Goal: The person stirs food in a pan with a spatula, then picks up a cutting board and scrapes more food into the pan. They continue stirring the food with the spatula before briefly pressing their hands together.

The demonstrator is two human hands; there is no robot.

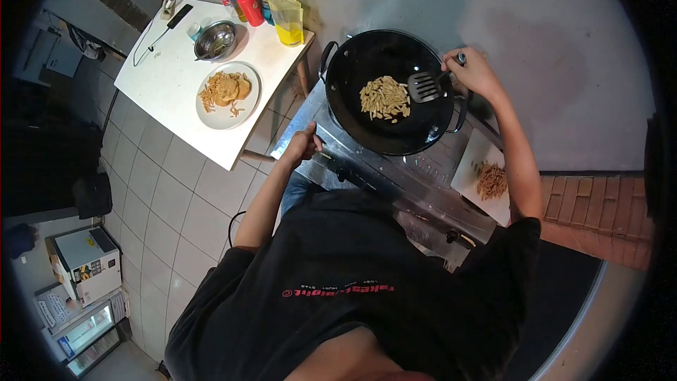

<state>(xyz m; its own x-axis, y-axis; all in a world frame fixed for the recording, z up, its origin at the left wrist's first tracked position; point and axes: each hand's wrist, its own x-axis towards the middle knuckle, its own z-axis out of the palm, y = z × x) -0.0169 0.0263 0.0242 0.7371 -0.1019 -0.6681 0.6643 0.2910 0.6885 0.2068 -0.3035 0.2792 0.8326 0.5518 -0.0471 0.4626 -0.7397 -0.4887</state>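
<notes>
A black wok [345,109] sits on the metal stove [335,142], with a heap of small pale-brown strips [385,98] in it. My right hand [471,72] is closed on the handle of a slotted spatula [424,87], above the wok's right side. The spatula's slotted head is just right of the strips. My left hand [303,145] is at the stove's left edge, below and left of the wok, with its fingers curled and no object visible in it.
A white table [169,109] at the upper left holds a plate of fried food [201,109], a metal bowl [216,41], a red bottle [250,8], a yellow pouch [288,17] and a black-handled tool [179,17]. A white board [467,182] with brown strips lies right of the stove.
</notes>
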